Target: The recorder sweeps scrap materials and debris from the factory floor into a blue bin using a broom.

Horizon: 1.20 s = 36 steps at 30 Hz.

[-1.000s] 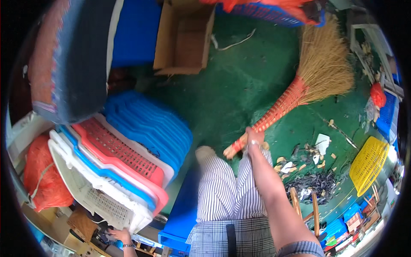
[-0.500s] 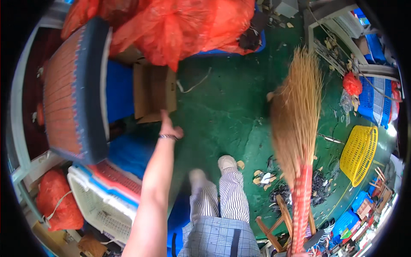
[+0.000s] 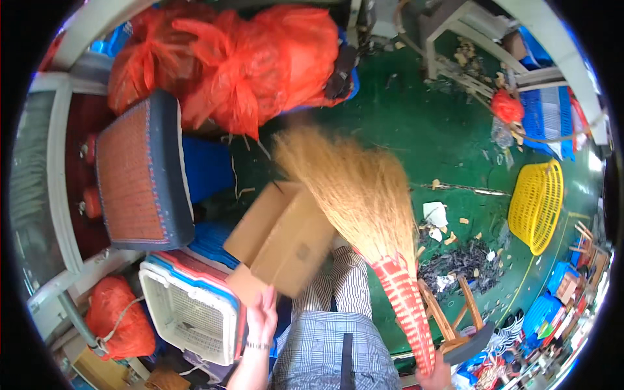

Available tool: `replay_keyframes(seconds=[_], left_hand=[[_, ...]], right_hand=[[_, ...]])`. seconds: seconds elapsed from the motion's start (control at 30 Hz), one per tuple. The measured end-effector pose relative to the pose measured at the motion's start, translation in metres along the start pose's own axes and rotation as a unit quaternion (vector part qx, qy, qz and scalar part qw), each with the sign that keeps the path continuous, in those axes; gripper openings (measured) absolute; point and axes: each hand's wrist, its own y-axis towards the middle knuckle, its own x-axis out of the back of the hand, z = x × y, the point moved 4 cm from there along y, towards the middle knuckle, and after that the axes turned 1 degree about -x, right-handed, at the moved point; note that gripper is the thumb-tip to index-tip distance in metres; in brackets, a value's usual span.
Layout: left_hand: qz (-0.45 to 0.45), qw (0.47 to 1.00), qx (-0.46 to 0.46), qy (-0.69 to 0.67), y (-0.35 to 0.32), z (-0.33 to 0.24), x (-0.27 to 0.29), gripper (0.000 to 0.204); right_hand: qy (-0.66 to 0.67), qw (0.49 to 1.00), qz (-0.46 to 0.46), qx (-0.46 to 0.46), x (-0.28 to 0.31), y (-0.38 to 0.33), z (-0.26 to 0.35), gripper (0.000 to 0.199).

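My left hand [image 3: 261, 318] is closed on a flap of an open brown cardboard box [image 3: 296, 244], which hangs tilted in front of my legs. In my right hand [image 3: 434, 377], at the lower edge, is the red-wrapped handle of a straw broom [image 3: 364, 188]. The broom's bristles fan up and left across the middle of the view and overlap the box's upper right edge. To the right of the broom, a heap of dark scraps [image 3: 465, 270] lies on the green floor, with pale bits and a white piece [image 3: 435, 214] beside it.
Big red plastic bags [image 3: 260, 65] fill the far left. A cushioned chair [image 3: 133, 175] and stacked baskets [image 3: 188, 318] stand at left. At right are a yellow basket [image 3: 536, 208], a wooden stool [image 3: 448, 318] and a blue crate [image 3: 543, 117].
My left hand has taken hold of the cardboard box and drawn it from beside the chair towards my body. The broom's bristles have swung left.
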Motion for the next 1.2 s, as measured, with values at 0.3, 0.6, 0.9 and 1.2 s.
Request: replay_keyframes(seconds=[0.3,0.6,0.9,1.2], left_hand=[[0.021,0.538,-0.441,0.718,-0.005,-0.026,-0.028,0.068],[0.066,0.712,-0.157,0.681,0.217,0.084,0.041,0.119],[-0.185,0.654,-0.036,0.732,0.247,0.160,0.079,0.111],[0.144,0.856,-0.183,0.461,0.158,0.159,-0.066,0.029]], right_hand=[[-0.305,0.927,-0.021,0.217,0.060,0.198,0.144,0.030],[-0.325,0.943,-0.061,-0.024,0.115,0.248,-0.021,0.043],[-0.084,0.963,-0.034,-0.254,0.214,-0.008,-0.071,0.034],[-0.026,0.978,-0.177,-0.106,0.270,0.151,0.002,0.056]])
